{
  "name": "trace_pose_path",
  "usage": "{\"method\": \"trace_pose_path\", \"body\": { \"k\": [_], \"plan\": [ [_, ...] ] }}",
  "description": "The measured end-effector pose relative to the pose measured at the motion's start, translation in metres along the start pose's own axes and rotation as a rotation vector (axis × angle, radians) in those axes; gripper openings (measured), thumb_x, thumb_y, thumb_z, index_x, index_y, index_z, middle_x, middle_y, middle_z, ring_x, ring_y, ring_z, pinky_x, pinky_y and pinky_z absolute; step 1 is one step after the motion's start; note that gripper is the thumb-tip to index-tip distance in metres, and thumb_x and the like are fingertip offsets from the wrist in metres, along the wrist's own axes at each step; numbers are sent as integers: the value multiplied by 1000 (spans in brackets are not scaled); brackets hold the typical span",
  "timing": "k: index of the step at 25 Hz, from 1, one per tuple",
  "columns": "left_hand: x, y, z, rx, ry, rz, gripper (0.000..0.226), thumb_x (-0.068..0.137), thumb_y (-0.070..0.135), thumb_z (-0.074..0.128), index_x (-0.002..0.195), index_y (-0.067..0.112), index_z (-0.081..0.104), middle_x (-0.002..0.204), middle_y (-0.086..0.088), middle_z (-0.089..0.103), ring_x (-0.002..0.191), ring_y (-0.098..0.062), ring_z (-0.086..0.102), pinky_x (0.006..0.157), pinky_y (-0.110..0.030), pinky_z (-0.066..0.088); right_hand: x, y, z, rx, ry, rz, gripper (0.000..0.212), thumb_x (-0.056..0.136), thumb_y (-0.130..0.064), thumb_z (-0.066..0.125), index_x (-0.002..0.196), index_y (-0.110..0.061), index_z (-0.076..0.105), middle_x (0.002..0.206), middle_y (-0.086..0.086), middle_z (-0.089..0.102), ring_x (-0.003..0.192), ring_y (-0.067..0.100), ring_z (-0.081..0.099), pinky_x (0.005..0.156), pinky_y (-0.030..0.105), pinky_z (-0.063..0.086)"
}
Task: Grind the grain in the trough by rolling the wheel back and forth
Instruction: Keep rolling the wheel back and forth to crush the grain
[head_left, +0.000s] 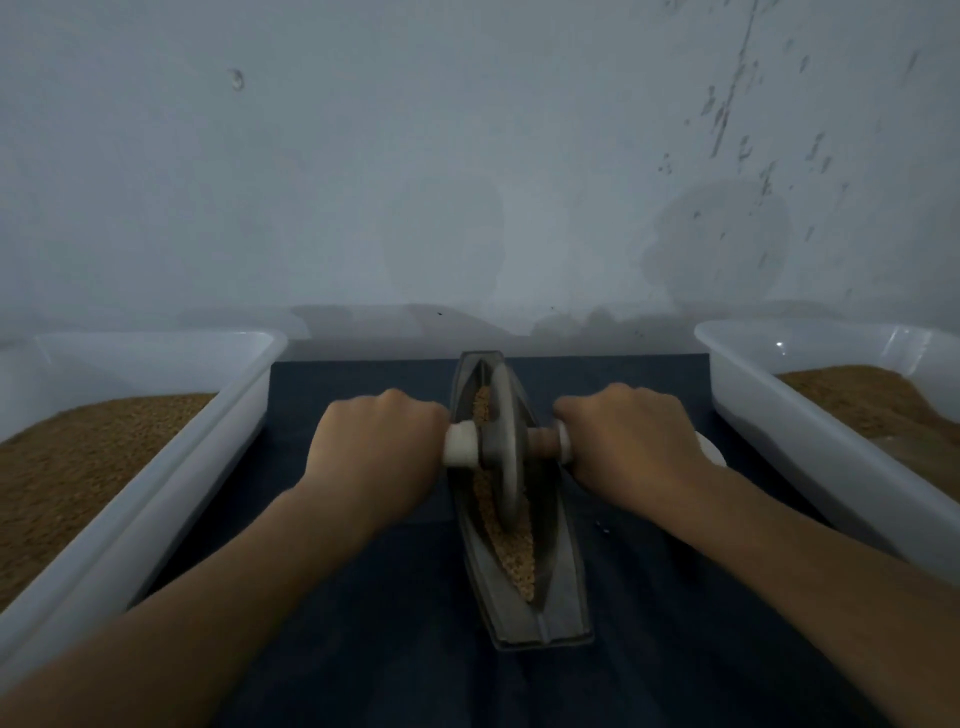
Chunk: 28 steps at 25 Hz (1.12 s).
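A narrow, boat-shaped grey trough (563, 597) lies lengthwise on a dark blue cloth, pointing away from me. Brown grain (511, 551) fills its groove. A grey grinding wheel (506, 447) stands upright in the groove, in the far half of the trough. An axle handle with white ends (460, 443) runs through the wheel. My left hand (376, 457) grips the left end of the handle. My right hand (631, 447) grips the right end. Both arms are stretched forward.
A white plastic tub (171, 483) with brown grain stands on the left, a second white tub (810, 436) with grain on the right. A grey stained wall rises close behind the trough. The dark blue cloth (389, 649) covers the surface between the tubs.
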<state>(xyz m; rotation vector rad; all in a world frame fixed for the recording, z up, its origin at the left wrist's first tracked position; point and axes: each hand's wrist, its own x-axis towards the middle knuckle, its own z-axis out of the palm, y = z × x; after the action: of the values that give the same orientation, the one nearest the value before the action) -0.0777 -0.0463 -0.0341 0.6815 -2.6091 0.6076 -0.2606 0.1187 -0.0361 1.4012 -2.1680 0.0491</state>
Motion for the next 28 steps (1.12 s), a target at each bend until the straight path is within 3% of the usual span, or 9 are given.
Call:
{"method": "trace_pose_path", "body": {
  "k": [2,4,9,12,16,20,22,25,28],
  "plan": [
    [-16,0,-6,18,50,39,42,71,36,72,70,34,31,57,11,20,44,-8,15,44,-24,10,-18,-1,-12,-44,78,-64,51,56,-29,81,67,-35,32,56,-14,19,44,11,20,47,19,9],
    [-12,-1,-5,2,33,35,40,72,37,71,70,34,31,57,11,22,45,-8,15,44,-24,9,-16,0,-16,-42,65,-57,52,52,-27,82,66,-35,33,55,-14,17,43,13,23,48,18,7],
    [44,-5,18,-32,-45,-47,5,85,30,61,83,27,56,69,5,45,57,-19,42,54,-33,35,40,0,9,35,-84,93,23,83,-32,65,77,-31,43,72,-4,46,71,26,56,56,30,31],
    [59,-8,22,-60,-82,-113,7,87,27,60,93,26,64,80,0,57,65,-23,51,57,-35,39,69,-2,8,12,-123,84,11,86,-32,65,82,-30,55,87,-1,64,80,24,62,59,29,36],
    [20,0,5,-45,-68,-58,9,84,31,64,89,28,58,67,6,38,57,-18,41,52,-32,32,25,-2,-6,29,-123,62,30,82,-35,68,74,-33,40,72,-7,46,66,20,50,56,29,34],
    [-22,4,-20,26,13,51,37,76,37,71,76,33,35,59,10,21,46,-10,17,45,-26,9,-29,-1,-26,-1,-31,-9,52,65,-33,75,61,-38,23,57,-13,38,47,6,32,45,21,11],
    [-19,5,-18,31,2,55,30,79,36,69,78,32,40,61,9,23,48,-13,26,45,-27,15,-27,1,-25,4,-81,13,48,67,-34,74,62,-37,26,58,-13,40,48,6,33,45,22,12],
    [11,4,-1,17,-39,12,9,85,32,64,89,28,57,67,6,34,58,-19,42,52,-32,32,2,-1,-6,36,-101,81,32,76,-33,68,68,-33,37,64,-10,42,55,15,43,50,26,27],
    [51,-5,14,-6,-64,-45,10,88,29,60,97,26,63,77,1,51,70,-25,58,58,-35,38,52,1,11,45,-143,118,16,82,-28,64,78,-31,49,81,-1,61,73,25,59,59,31,38]
  ]
}}
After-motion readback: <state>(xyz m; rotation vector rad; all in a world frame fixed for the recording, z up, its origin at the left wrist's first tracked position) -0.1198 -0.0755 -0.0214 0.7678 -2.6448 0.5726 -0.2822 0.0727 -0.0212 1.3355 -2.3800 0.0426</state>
